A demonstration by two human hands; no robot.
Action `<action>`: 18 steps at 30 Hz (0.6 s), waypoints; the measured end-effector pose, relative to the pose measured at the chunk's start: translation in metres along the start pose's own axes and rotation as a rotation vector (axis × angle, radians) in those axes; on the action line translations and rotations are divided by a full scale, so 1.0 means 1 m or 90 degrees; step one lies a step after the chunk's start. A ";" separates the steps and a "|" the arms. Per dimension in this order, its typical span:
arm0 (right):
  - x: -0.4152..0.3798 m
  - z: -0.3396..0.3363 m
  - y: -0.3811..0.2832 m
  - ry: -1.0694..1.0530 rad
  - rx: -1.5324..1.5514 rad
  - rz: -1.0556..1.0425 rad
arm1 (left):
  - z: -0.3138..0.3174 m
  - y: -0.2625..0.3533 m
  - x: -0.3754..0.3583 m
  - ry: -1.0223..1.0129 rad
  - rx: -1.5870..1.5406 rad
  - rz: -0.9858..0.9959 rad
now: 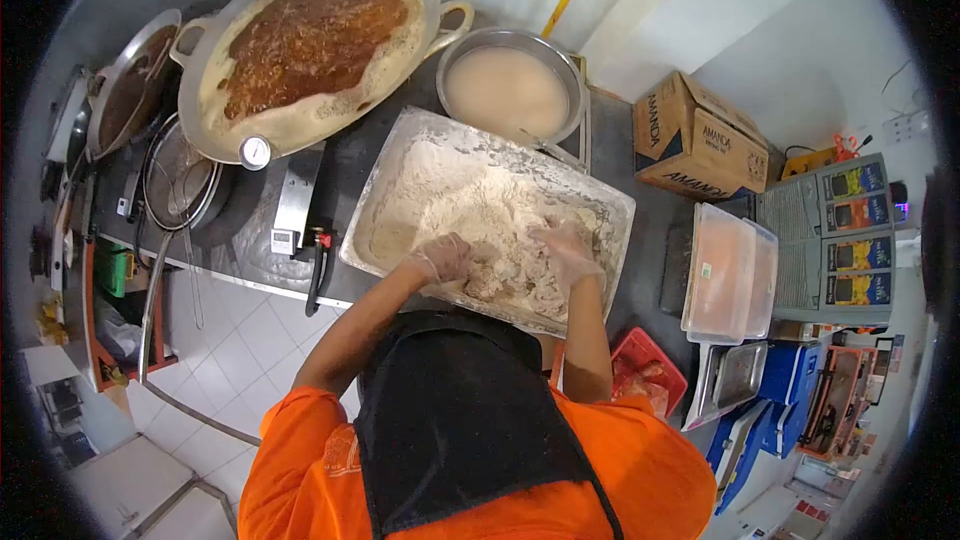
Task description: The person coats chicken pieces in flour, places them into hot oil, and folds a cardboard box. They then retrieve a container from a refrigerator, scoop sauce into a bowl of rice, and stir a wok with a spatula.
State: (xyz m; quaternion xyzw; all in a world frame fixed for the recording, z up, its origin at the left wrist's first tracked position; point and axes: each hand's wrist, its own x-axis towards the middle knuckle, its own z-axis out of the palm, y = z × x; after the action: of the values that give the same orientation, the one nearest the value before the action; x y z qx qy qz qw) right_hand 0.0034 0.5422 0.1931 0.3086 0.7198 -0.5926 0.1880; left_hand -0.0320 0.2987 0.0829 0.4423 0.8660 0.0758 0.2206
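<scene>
A large metal tray full of white flour sits on the dark counter in front of me. Both my hands wear thin clear gloves. My left hand presses down on floured pieces near the tray's front edge. My right hand rests on the same heap, fingers spread in the flour. The pieces are coated and pale, and what lies under my palms is hidden. I wear an orange shirt and a black apron.
A wide pan of bubbling oil with brown contents stands at the back left, with a thermometer. A metal bowl of pale batter sits behind the tray. Cardboard boxes, clear lidded tubs and a red basket are right.
</scene>
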 end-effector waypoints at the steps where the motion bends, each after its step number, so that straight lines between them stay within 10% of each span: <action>1: -0.015 -0.001 -0.004 -0.020 0.093 -0.026 | -0.014 -0.005 -0.001 -0.003 0.003 0.002; 4: -0.020 -0.004 0.008 -0.034 0.126 -0.042 | -0.082 -0.005 -0.014 0.085 -0.014 0.121; 9: -0.043 0.029 0.005 0.077 0.127 -0.086 | -0.163 0.042 -0.030 0.373 -0.033 -0.025; 15: -0.011 0.063 0.026 0.070 -0.092 -0.737 | -0.090 0.070 0.002 0.254 0.126 0.010; 17: -0.013 0.069 -0.001 -0.104 0.571 0.061 | -0.079 0.077 -0.014 0.314 0.158 0.035; 18: 0.005 0.070 0.013 -0.108 0.567 0.061 | -0.076 0.079 -0.022 0.373 0.189 0.062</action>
State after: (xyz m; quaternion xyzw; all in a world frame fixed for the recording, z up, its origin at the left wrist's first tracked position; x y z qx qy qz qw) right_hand 0.0017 0.4768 0.1650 0.3429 0.3620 -0.8581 0.1225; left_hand 0.0030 0.3335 0.1831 0.4701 0.8720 0.0835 -0.1081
